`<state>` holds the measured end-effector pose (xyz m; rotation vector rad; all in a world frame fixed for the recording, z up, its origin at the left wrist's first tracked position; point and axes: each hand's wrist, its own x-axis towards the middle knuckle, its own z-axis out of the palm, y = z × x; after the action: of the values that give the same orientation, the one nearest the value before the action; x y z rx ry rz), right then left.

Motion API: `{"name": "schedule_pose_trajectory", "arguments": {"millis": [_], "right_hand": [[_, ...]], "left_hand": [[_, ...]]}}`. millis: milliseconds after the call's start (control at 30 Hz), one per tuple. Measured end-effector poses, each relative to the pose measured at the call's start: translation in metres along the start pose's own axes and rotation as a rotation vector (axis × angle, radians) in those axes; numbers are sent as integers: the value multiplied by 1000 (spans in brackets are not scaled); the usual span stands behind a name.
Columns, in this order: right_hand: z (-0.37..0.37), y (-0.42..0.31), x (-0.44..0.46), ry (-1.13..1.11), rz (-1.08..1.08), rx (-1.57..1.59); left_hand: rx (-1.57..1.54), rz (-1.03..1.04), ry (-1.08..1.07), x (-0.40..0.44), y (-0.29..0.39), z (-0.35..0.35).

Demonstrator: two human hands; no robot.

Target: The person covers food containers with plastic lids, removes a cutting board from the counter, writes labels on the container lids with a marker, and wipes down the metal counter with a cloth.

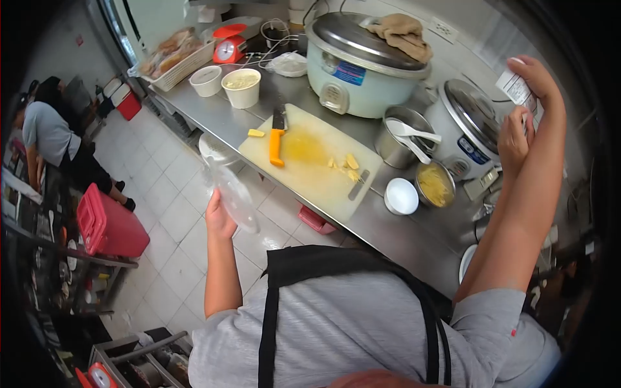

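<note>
My left hand point(221, 220) reaches over the counter's near side at the left and grips a clear plastic lid point(234, 200), tilted on edge. A white tub point(217, 150) is partly behind it. My right arm stretches far out on the right, and my right hand point(540, 76) is closed on a small white packet with printed text point(515, 88). Another hand point(515, 139) touches the packet's lower end; whose it is I cannot tell. On the cutting board point(317, 187) lie a knife with an orange handle point(276, 147) and several yellow pieces point(351, 161).
Two rice cookers point(362, 81) stand along the wall, near a steel pot with white spoons point(396, 152). A bowl of yellow shreds point(435, 184) and a white bowl point(401, 196) are by the board. A co-worker point(55, 132) bends at the far left, behind a red cooler point(110, 220).
</note>
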<state>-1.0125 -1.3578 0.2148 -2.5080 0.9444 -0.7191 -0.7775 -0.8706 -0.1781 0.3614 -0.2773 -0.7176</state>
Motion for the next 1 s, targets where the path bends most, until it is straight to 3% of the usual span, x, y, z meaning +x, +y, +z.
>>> {"name": "schedule_pose_trajectory", "arguments": {"millis": [133, 300, 333, 400, 500, 567, 700, 800, 867, 1000], "right_hand": [[31, -41, 7, 334, -93, 117], [139, -94, 17, 309, -281, 392], [170, -99, 20, 257, -364, 451], [235, -114, 17, -22, -247, 824], [318, -148, 3, -331, 20, 1016], [374, -160, 2, -461, 9, 1106], [457, -184, -10, -487, 165, 1305], [492, -187, -22, -657, 264, 1469], [482, -227, -34, -761, 371, 1075], [514, -253, -52, -943, 320, 1081]], "left_hand": [[-121, 14, 45, 1, 16, -36], [192, 72, 293, 59, 43, -28], [211, 83, 287, 73, 51, -43], [296, 98, 306, 102, 75, -57], [465, 92, 366, 138, 110, -47], [537, 95, 357, 166, 135, -45], [651, 96, 208, 209, 186, -50], [573, 88, 264, 228, 202, -42], [553, 34, 237, 238, 207, -64], [490, -122, 232, 248, 204, -82]]}}
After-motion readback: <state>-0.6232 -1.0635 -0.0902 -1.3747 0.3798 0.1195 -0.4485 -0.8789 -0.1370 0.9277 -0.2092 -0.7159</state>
